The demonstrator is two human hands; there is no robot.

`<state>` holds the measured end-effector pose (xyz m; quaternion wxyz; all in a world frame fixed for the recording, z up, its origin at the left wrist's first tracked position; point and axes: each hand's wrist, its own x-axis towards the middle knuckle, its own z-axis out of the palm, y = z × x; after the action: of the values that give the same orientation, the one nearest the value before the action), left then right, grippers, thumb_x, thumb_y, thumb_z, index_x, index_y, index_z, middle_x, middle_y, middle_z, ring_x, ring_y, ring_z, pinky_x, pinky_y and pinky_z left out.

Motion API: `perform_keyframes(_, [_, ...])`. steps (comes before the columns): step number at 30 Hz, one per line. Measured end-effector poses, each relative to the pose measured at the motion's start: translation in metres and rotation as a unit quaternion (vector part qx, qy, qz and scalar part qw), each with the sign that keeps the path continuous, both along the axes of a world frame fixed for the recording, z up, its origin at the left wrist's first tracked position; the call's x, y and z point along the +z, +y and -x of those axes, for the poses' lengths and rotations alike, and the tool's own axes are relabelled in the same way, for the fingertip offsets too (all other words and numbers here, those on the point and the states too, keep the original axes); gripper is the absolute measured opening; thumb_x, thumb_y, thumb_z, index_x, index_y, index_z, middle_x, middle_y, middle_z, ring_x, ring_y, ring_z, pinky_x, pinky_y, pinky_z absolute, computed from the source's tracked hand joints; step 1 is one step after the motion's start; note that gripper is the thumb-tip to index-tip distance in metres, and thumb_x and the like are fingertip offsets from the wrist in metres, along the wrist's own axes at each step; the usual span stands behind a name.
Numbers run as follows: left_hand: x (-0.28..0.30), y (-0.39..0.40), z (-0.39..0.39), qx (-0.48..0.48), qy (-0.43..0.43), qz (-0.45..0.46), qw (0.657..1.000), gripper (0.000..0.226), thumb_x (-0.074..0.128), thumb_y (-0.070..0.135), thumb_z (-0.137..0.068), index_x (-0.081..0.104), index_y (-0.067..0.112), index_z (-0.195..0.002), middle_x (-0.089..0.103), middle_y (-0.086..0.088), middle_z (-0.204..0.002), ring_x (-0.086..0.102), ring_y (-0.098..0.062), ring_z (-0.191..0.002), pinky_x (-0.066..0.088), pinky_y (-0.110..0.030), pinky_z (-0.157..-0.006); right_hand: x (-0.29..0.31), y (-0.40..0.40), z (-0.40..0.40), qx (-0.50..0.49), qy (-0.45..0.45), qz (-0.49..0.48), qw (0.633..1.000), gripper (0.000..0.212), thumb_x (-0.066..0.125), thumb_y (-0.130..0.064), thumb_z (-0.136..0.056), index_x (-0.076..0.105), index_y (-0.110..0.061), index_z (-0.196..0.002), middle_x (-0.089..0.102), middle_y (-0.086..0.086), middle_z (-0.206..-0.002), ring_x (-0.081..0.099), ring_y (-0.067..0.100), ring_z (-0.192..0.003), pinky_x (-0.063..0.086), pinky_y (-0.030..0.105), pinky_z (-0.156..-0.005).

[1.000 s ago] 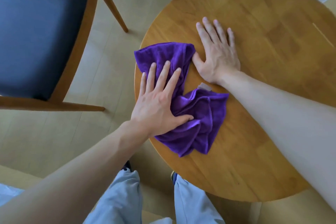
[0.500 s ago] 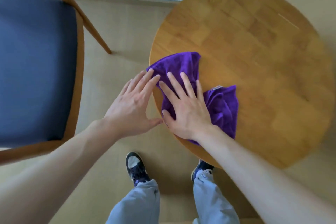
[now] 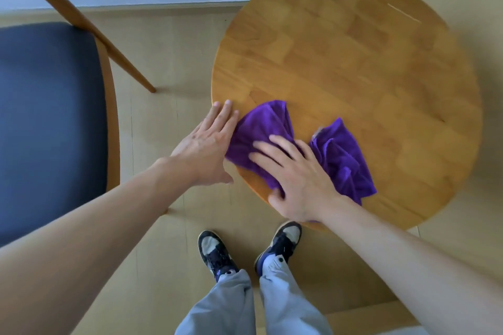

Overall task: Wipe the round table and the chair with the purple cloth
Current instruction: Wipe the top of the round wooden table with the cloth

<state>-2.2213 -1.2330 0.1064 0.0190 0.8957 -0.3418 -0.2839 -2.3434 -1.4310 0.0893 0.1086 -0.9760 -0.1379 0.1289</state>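
Observation:
A crumpled purple cloth (image 3: 341, 156) lies on the near-left part of the round wooden table (image 3: 353, 57), reaching its near rim. My right hand (image 3: 296, 179) lies flat on the cloth's middle, fingers spread toward the left and thumb curled at the table's edge, pressing the cloth down. My left hand (image 3: 208, 148) is flat and holds nothing; its fingertips rest at the table's left rim, beside the cloth's left corner. The chair (image 3: 49, 122), with a dark blue seat and a wooden frame, stands to the left of the table.
One chair leg (image 3: 114, 54) slants across the light wooden floor between the chair and the table. My feet in dark and white shoes (image 3: 215, 253) stand just below the table's near edge. A pale wall runs along the top.
My left hand has come off the cloth and moved to the table's left rim. My right hand has moved from the bare tabletop onto the cloth, which has slid toward the near edge.

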Motion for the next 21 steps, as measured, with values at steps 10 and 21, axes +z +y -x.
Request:
perform_keyframes(10, [0.006,-0.012,0.011,0.031,-0.016,-0.013,0.999,0.142,0.08,0.071,-0.065,-0.007,0.011,-0.161,-0.017,-0.006,-0.168,-0.017,-0.025,-0.155,0.001,-0.038,-0.125,-0.006,0.015,0.038,-0.014,-0.018,-0.034,0.999,0.061,0.05,-0.027,-0.082,0.053,-0.025,-0.142,0.044,-0.008,-0.155,0.033,0.026,-0.148,0.026,0.055,-0.119])
perform_keyframes(21, [0.006,-0.021,0.019,0.039,-0.079,-0.037,0.995,0.124,0.079,0.053,-0.079,-0.003,0.008,-0.161,-0.008,-0.012,-0.169,-0.007,-0.03,-0.156,0.01,-0.04,-0.125,0.0,0.017,0.01,-0.014,0.015,-0.006,1.0,0.098,0.062,-0.025,-0.07,0.026,-0.024,-0.161,0.022,-0.001,-0.168,0.013,0.027,-0.156,0.013,0.057,-0.124])
